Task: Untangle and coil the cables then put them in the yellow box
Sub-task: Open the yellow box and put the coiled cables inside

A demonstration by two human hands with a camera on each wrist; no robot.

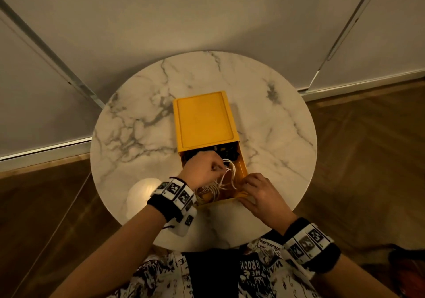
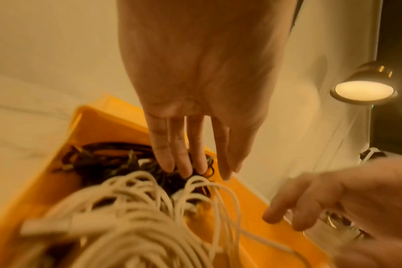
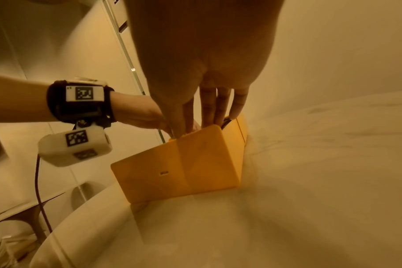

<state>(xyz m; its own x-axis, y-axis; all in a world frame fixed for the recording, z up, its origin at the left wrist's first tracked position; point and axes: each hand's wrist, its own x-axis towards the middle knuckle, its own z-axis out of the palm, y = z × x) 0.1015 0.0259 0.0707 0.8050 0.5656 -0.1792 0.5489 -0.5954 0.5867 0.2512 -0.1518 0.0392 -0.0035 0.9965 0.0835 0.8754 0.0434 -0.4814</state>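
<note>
Below the left hand [image 2: 195,90], whose straight fingers pressed white cables [image 1: 226,178] down into the yellow box [image 1: 202,118], the right hand [image 1: 259,194] steadied its near rim with relaxed fingers.

The round table [image 1: 276,118] looks like polished white marble with grey veins, glossy under the lamp glare near its front-left edge. The yellow box [image 1: 202,118] is smooth matt plastic. The white cables [image 2: 135,217] inside look rubbery and smooth, and the floor [image 1: 368,159] is brown wood.
</note>
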